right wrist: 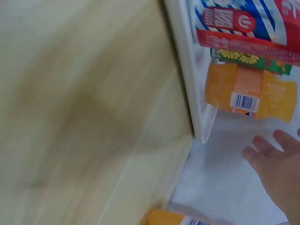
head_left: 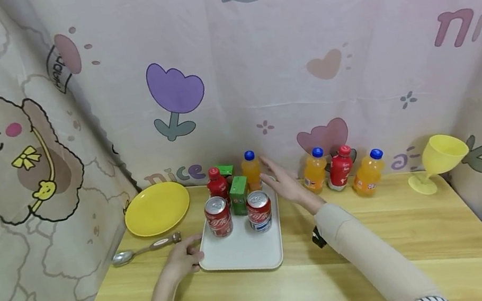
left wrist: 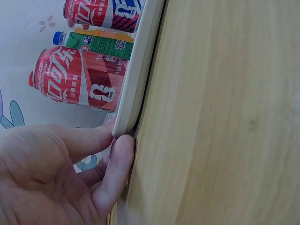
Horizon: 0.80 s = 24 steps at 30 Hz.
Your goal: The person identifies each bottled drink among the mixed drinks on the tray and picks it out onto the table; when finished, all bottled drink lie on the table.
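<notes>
A white tray [head_left: 241, 253] carries two red cola cans [head_left: 219, 218], a red-capped bottle [head_left: 218, 185], green drink cartons [head_left: 240, 196] and an orange juice bottle [head_left: 251, 171] with a blue cap. At its near left corner, my left hand [head_left: 182, 260] pinches the rim between thumb and fingers, as the left wrist view shows at the tray edge [left wrist: 136, 96]. My right hand [head_left: 287, 184] reaches over the tray's far right side with fingers extended, close beside the orange bottle [right wrist: 234, 91]. In the right wrist view a gap shows between fingertips and bottle.
Two more orange bottles [head_left: 315, 172] flank a red bottle [head_left: 340, 169] on the right of the wooden table [head_left: 342, 283]. Beyond them stands a yellow goblet [head_left: 444, 153]. On the left lie a yellow plate [head_left: 157, 209] and a spoon [head_left: 146, 249]. Printed curtain [head_left: 231, 93] hangs behind.
</notes>
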Tool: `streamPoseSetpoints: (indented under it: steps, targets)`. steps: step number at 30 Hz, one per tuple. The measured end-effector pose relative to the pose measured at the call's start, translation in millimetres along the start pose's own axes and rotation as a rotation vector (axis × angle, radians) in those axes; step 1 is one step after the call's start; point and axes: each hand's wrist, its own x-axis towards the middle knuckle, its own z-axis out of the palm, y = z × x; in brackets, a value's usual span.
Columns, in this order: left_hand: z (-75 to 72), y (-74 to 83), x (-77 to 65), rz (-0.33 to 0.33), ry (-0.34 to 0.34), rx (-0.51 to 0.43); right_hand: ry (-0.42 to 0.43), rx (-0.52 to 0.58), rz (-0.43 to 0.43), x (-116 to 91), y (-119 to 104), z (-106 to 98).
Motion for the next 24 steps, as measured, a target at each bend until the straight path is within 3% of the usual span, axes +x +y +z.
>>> streamPoseSetpoints:
  steps: [10,18,24]
  targets:
    - [0.3,0.1,0.9,0.001,-0.003,0.009,0.001,0.202,0.078,33,6,3]
    - [-1.9,1.0,-1.9,-0.002,0.001,0.016,-0.03,0.225,0.134,42,0,15]
    - [0.5,0.7,0.8,0.01,-0.002,0.021,0.011,0.244,0.153,42,1,17]
